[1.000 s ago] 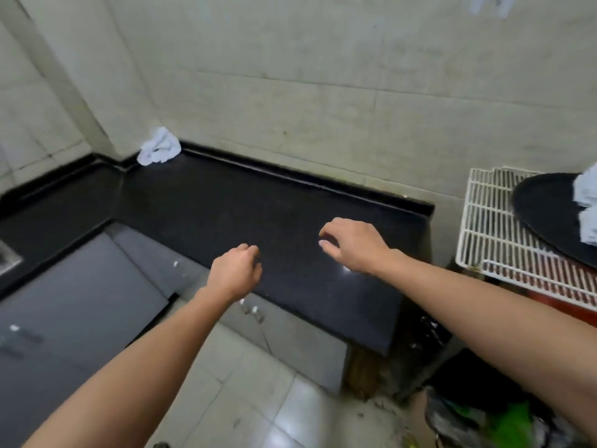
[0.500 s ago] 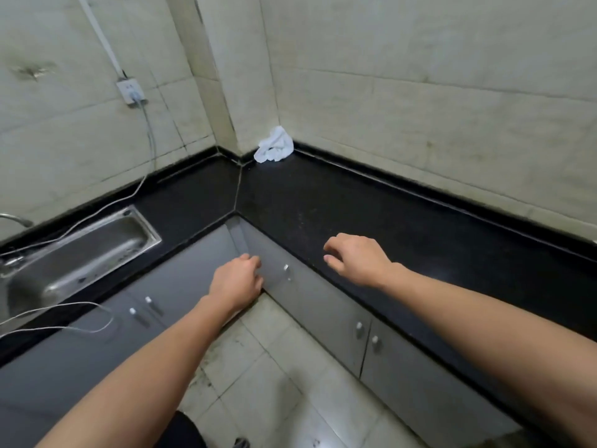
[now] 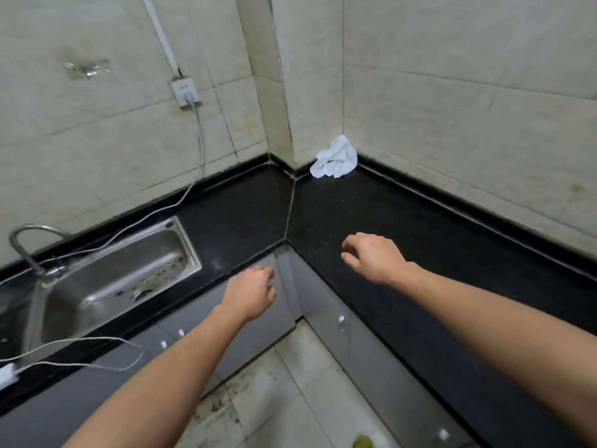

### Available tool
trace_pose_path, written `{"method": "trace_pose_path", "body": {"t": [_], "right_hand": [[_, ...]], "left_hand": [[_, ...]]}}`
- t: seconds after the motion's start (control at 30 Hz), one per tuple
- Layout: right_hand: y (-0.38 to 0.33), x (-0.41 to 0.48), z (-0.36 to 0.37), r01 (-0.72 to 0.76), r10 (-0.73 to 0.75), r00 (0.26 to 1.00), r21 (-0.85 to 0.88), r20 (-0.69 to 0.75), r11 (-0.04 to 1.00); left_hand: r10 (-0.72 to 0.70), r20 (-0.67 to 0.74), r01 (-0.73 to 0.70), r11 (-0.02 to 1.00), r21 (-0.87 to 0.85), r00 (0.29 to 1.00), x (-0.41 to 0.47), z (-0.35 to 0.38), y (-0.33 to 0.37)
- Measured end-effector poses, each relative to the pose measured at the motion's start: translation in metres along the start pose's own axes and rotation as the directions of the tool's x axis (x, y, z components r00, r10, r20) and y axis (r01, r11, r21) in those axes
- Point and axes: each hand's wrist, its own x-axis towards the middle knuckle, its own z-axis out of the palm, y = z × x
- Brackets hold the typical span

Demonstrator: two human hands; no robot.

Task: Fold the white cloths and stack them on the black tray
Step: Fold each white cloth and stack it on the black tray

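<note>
Lying crumpled, white cloth (image 3: 334, 158) in counter (image 3: 403, 215) corner — well beyond hands (image 3: 250, 294) (image 3: 374, 257).

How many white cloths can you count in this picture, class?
1. The white cloth lies crumpled in the far corner of the black countertop, against the wall. Others may lie outside the frame.

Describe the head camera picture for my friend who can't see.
A crumpled white cloth lies in the far corner of a black L-shaped stone countertop, against the tiled wall, well beyond the person's empty left hand and right hand. A stainless steel sink with a curved tap sits at left.
</note>
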Motion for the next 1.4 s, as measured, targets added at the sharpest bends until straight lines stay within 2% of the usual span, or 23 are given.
{"method": "trace_pose_path", "body": {"t": [0.13,0.33,0.47,0.7,0.83,1.03,1.2,1.4], "right_hand": [[0.006,0.091,0.004,0.015,-0.015,1.000,0.024,0.021,1.000],[0.004,0.180,0.027,0.037,-0.040,0.994,0.032,0.098,0.999],[0.002,0.234,0.045,0.015,-0.021,0.989,0.042,0.144,0.999],[0.024,0.337,0.067,-0.183,0.178,0.978,0.038,0.110,0.982],[0.033,0.390,0.069,-0.326,0.320,0.941,0.049,0.107,0.944],[0.052,0.453,0.080,-0.464,0.450,0.880,0.068,0.154,0.883],[0.086,0.519,0.088,-0.520,0.499,0.849,0.102,0.175,0.848],[0.134,0.619,0.124,-0.554,0.516,0.831,0.235,0.208,0.798]], "left_hand": [[-0.041,-0.020,0.041,0.999,-0.017,0.999,0.062,-0.008,-0.036],[-0.093,0.030,0.095,0.995,-0.044,0.995,0.120,-0.001,-0.077],[-0.076,0.065,0.078,0.996,-0.034,0.995,0.173,0.006,-0.109],[0.054,0.058,-0.050,0.996,-0.081,0.997,0.305,0.014,-0.171],[0.153,0.061,-0.149,0.986,-0.071,0.986,0.380,0.004,-0.201],[0.248,0.110,-0.236,0.966,-0.107,0.963,0.464,0.015,-0.216],[0.290,0.158,-0.266,0.951,-0.156,0.944,0.515,0.030,-0.213],[0.247,0.251,-0.216,0.966,-0.145,0.936,0.571,0.058,-0.223]]}}
